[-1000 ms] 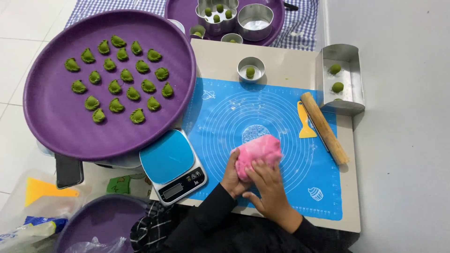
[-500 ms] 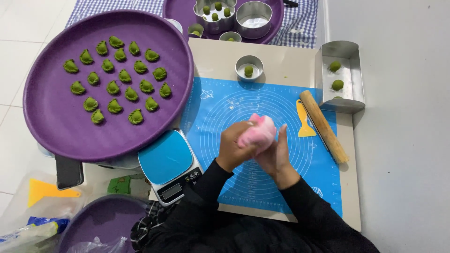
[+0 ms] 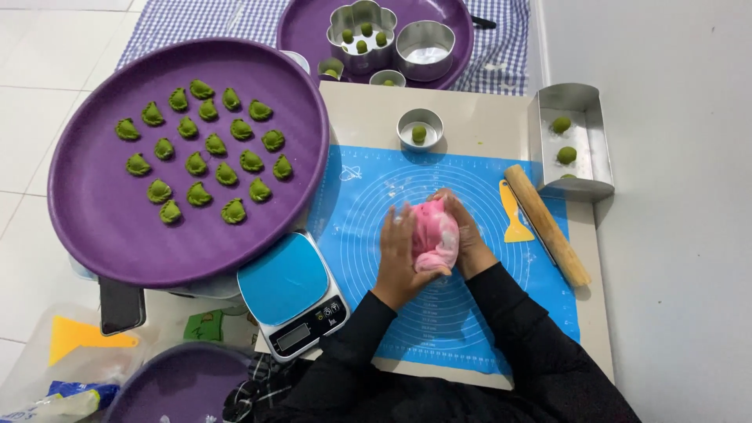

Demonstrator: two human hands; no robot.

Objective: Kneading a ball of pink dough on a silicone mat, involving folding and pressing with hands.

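Grip state: both my hands clamped on the pink dough lump [image 3: 433,233].
My left hand [image 3: 398,254] and right hand [image 3: 468,235] press it from either side, above the blue mat [image 3: 368,196], beside the rolling pin [image 3: 546,224].

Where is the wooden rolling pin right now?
In the head view, the wooden rolling pin lies diagonally on the blue mat's right edge, beside the yellow scraper, just below the metal tray.
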